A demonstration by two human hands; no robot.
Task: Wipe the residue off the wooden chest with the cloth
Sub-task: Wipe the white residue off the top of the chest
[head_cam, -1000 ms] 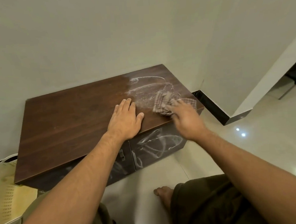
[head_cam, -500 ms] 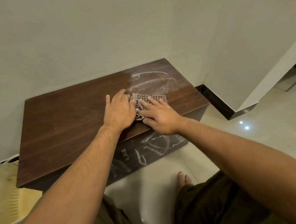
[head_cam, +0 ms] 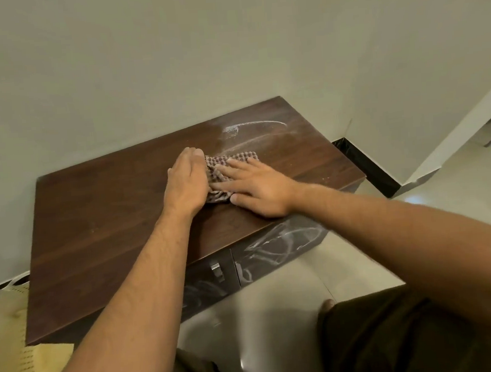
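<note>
Surface: wooden chest (head_cam: 110, 224) top, white residue (head_cam: 253, 125) far right.
Item: cloth (head_cam: 236, 158) on chest top, beside residue.
Right grip: right hand (head_cam: 257, 189) wide, flat on cloth.
Left grip: left hand (head_cam: 186, 184) at cloth's left edge; cannot tell.

Wooden chest (head_cam: 110, 224) — cloth (head_cam: 236, 159) (checked), white residue (head_cam: 251, 125)

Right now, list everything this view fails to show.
Head view only.
1. Cloth: mostly covered by the left hand and right hand; whether the left fingers grip it is hidden.
2. Chest top: what lies under hands and forearms is unseen.
3. Chest front: left part hidden behind the left forearm.
4. Yellow object: cut off by the left edge, unidentifiable.
</note>
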